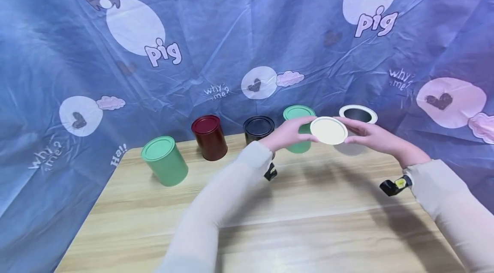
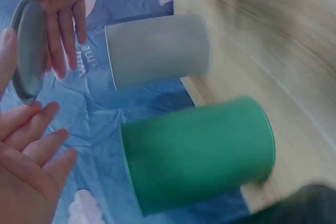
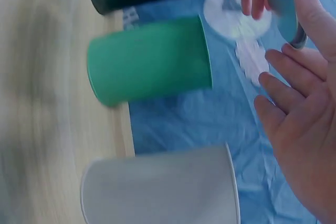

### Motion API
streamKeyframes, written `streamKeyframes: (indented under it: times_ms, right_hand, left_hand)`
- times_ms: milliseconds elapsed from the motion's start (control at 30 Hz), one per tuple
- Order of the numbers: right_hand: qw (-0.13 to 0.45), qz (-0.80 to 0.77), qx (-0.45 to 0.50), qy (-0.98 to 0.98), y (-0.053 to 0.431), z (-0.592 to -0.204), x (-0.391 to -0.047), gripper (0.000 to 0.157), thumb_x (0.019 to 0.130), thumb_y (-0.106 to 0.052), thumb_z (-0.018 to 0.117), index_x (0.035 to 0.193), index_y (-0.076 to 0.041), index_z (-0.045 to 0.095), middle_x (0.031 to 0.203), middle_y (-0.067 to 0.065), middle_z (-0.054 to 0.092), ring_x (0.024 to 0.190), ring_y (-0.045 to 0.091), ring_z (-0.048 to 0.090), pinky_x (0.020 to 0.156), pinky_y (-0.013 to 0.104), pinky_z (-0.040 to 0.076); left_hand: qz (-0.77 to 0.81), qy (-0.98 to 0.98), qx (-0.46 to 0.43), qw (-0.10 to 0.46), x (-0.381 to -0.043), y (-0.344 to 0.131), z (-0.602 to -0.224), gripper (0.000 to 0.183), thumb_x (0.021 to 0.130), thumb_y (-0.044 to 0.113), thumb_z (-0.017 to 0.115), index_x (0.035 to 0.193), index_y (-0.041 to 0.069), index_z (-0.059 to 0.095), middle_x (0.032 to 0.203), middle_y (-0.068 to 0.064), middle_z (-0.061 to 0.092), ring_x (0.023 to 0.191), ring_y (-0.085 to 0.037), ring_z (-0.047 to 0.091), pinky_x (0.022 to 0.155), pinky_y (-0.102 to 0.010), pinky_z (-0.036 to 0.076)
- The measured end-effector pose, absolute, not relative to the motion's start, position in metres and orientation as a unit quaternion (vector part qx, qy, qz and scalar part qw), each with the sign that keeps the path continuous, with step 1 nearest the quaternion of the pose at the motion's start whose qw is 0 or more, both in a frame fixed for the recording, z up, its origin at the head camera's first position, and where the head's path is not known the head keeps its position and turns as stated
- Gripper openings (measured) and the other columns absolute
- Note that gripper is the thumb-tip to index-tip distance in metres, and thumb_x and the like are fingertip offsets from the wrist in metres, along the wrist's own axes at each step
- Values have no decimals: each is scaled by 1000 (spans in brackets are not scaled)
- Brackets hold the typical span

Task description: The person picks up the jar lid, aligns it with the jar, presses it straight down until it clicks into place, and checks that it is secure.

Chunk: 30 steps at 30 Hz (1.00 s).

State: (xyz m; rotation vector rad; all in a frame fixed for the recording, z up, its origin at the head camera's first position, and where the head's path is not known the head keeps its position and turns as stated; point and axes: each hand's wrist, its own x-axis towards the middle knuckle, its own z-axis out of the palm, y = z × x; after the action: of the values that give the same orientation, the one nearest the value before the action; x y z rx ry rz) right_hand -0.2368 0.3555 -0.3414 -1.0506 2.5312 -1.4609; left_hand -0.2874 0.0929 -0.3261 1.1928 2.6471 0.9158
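Observation:
A round white lid (image 1: pixel 329 130) is held up off the table between both hands. My left hand (image 1: pixel 289 133) pinches its left edge between thumb and fingers. On the opposite edge, my right hand (image 1: pixel 373 136) grips it the same way, and both hands' other fingers spread loosely in the wrist views. Behind the right hand stands a white can (image 1: pixel 358 149) with its top uncovered and a dark inside. A green can (image 1: pixel 299 146) with a green lid stands behind the left hand, which partly hides it. In the left wrist view the lid (image 2: pixel 31 51) appears nearly edge-on.
Along the back of the wooden table (image 1: pixel 270 238) stand a lidded black can (image 1: pixel 259 126) and a dark red can (image 1: pixel 210 140). Another green can (image 1: pixel 166 163) is farther left. A blue printed cloth (image 1: pixel 216 41) hangs behind and beside the table.

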Motion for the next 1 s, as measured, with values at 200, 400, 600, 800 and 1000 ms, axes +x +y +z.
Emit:
streamKeyframes:
  times_ms: [200,400,600,800,1000]
  right_hand:
    - [11,-439,-272,856,376,-339,-246,61,93,-4,60,146,7,32,132,-31,40,115,-25,38,92,0,36]
    - [-6,-418,-244,875,391,-334,-257,60,95,-6,59,148,0,33,132,-32,43,114,-25,37,90,0,34]
    - [9,-404,-184,896,410,-333,-268,62,96,-11,58,152,-9,30,156,18,29,120,-24,26,91,-2,30]
    - [20,-410,-170,896,425,-342,-276,60,98,-14,55,152,-8,30,143,-23,39,116,-25,31,90,0,32]
    - [36,-393,-135,909,445,-343,-282,61,101,-20,52,154,-12,24,148,-11,36,108,-28,32,83,0,31]
  left_hand:
    - [377,851,359,70,-301,113,-339,69,87,36,71,148,20,42,148,2,48,138,-11,41,113,-22,33]
    - [399,846,350,54,-312,132,-341,68,88,36,69,147,18,43,149,3,47,138,-10,41,111,-20,34]
    - [382,865,322,46,-327,159,-344,65,89,38,67,147,22,43,148,4,48,137,-10,43,109,-18,35]
    - [370,871,314,80,-334,175,-347,62,95,38,59,150,22,37,152,4,41,140,-9,38,113,-17,30]
    - [356,862,347,98,-343,197,-345,62,101,33,50,154,10,27,158,-2,31,145,-10,28,114,-11,20]
